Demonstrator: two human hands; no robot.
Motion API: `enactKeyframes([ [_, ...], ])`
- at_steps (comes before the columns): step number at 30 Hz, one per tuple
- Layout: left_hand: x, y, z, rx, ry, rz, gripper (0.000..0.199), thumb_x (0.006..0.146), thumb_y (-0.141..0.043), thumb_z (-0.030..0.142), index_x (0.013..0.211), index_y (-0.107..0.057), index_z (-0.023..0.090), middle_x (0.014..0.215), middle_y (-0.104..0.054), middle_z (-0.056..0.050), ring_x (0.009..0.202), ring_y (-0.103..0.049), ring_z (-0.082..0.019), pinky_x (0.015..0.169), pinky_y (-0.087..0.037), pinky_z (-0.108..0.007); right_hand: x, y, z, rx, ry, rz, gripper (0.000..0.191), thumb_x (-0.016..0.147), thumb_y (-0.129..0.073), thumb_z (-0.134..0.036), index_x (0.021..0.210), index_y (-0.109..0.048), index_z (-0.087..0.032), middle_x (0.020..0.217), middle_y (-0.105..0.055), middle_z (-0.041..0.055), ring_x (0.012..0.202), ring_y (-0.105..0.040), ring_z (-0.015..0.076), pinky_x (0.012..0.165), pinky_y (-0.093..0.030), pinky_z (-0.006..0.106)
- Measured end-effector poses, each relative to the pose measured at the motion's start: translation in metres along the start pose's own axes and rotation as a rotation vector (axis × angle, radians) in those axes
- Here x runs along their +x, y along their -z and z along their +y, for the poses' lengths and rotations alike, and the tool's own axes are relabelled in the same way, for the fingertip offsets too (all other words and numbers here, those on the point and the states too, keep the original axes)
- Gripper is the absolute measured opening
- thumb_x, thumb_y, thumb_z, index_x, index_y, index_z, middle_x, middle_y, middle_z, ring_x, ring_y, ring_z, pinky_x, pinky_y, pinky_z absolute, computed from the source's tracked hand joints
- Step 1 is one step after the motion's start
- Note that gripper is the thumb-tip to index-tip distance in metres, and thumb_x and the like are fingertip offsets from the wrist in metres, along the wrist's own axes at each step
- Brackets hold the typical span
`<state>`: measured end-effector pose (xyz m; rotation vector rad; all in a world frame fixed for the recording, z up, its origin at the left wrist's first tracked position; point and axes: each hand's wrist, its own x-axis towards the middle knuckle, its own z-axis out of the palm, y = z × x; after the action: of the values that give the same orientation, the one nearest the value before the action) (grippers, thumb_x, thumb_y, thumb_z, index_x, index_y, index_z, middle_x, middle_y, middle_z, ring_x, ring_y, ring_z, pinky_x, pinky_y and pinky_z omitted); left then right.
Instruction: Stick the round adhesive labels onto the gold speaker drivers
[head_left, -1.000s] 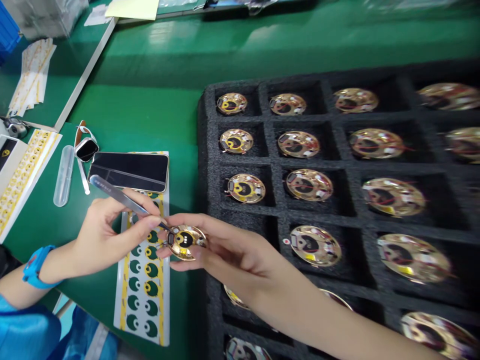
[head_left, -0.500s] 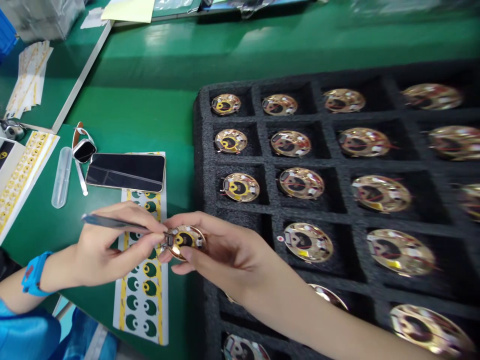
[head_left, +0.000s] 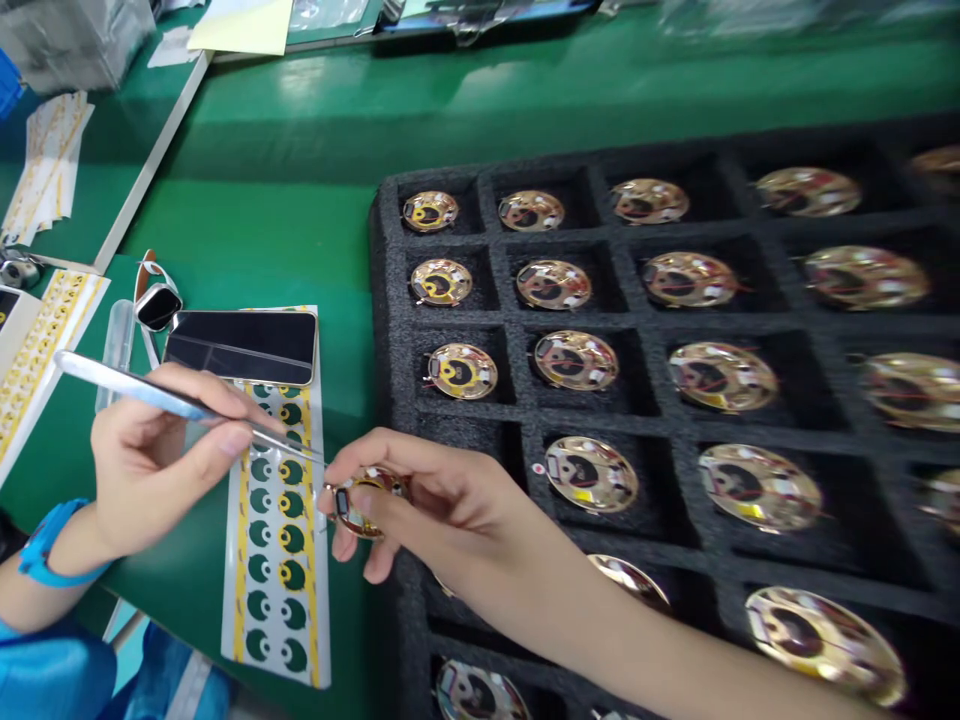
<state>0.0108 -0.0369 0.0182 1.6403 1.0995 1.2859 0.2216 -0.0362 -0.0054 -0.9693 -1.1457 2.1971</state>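
My left hand (head_left: 161, 465) is closed around slim, polished steel tweezers (head_left: 135, 385), pinched between thumb and fingers; whether their tips meet, I cannot tell. My right hand (head_left: 450, 515) is clamped on a shiny, gold-coloured round disc (head_left: 354, 520), thumb laid across its face, near the left edge of the tray. Half a second ago the tips were at the small, black rectangular component (head_left: 343, 503) on the disc's rim; my left hand has since drawn back and the disc has tilted, so the tips now lie beside my right index fingertip. I judge this a break in the work on that component. Beneath lies a flat, white-and-yellow sheet of die-cut stickers (head_left: 275, 620), partly under a glossy, black-screened phone (head_left: 240, 340). Alongside, a matt, grainy black foam tray (head_left: 386, 350) holds similar discs in rectangular wells, on a smooth green bench top (head_left: 300, 230).
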Motion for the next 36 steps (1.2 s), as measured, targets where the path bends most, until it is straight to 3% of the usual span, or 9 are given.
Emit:
enactKeyframes([
  [10, 0.002, -0.002, -0.006, -0.023, 0.095, -0.038, 0.008, 0.087, -0.068, 0.018, 0.093, -0.07, 0.023, 0.084, -0.075, 0.0, 0.078, -0.073, -0.017, 0.073, -0.061, -0.031, 0.001, 0.012, -0.003, 0.042, 0.005, -0.111, 0.017, 0.094, -0.047, -0.019, 0.108, -0.055, -0.018, 0.094, -0.066, 0.0036, 0.086, -0.071, 0.0126, 0.076, -0.062, 0.027],
  [19, 0.004, 0.0, -0.01, 0.036, 0.134, 0.005, 0.006, 0.085, -0.071, 0.026, 0.089, -0.069, 0.023, 0.081, -0.074, -0.001, 0.075, -0.072, -0.018, 0.071, -0.061, -0.031, 0.003, 0.007, -0.003, 0.042, -0.046, -0.063, 0.018, 0.082, -0.055, -0.013, 0.098, -0.057, -0.019, 0.081, -0.065, -0.0017, 0.075, -0.071, 0.0111, 0.066, -0.062, 0.023],
  [25, 0.005, 0.002, -0.017, 0.08, 0.159, 0.041, 0.008, 0.082, -0.074, 0.027, 0.087, -0.07, 0.022, 0.082, -0.07, -0.001, 0.074, -0.07, -0.015, 0.071, -0.058, -0.027, 0.001, 0.005, -0.003, -0.035, -0.005, -0.043, 0.019, 0.08, -0.052, -0.014, 0.098, -0.056, -0.019, 0.087, -0.063, -0.001, 0.075, -0.071, 0.0106, 0.064, -0.062, 0.021],
  [29, 0.006, 0.003, -0.019, 0.091, 0.156, 0.052, 0.008, 0.082, -0.074, 0.026, 0.087, -0.07, 0.022, 0.082, -0.07, -0.001, 0.075, -0.07, -0.016, 0.071, -0.058, -0.028, -0.002, 0.013, -0.014, -0.326, 0.167, 0.084, 0.019, 0.085, -0.046, -0.014, 0.101, -0.054, -0.021, 0.088, -0.067, 0.0025, 0.08, -0.071, 0.0156, 0.069, -0.063, 0.029],
  [33, 0.007, 0.003, -0.018, 0.106, 0.14, 0.081, 0.008, 0.081, -0.075, 0.027, 0.085, -0.07, 0.023, 0.082, -0.07, -0.001, 0.075, -0.071, -0.017, 0.071, -0.058, -0.029, -0.006, 0.034, -0.031, -0.983, 0.341, 0.311, 0.024, 0.086, -0.043, -0.011, 0.104, -0.057, -0.02, 0.086, -0.069, 0.0062, 0.086, -0.071, 0.0245, 0.075, -0.057, 0.039],
  [36, 0.007, 0.004, -0.019, 0.134, 0.142, 0.07, 0.007, 0.081, -0.075, 0.027, 0.086, -0.071, 0.025, 0.083, -0.07, -0.001, 0.076, -0.07, -0.017, 0.073, -0.059, -0.031, -0.01, 0.047, -0.039, -1.359, 0.295, 0.298, 0.027, 0.085, -0.041, -0.009, 0.102, -0.06, -0.018, 0.085, -0.071, 0.0077, 0.078, -0.071, 0.0257, 0.07, -0.053, 0.038],
])
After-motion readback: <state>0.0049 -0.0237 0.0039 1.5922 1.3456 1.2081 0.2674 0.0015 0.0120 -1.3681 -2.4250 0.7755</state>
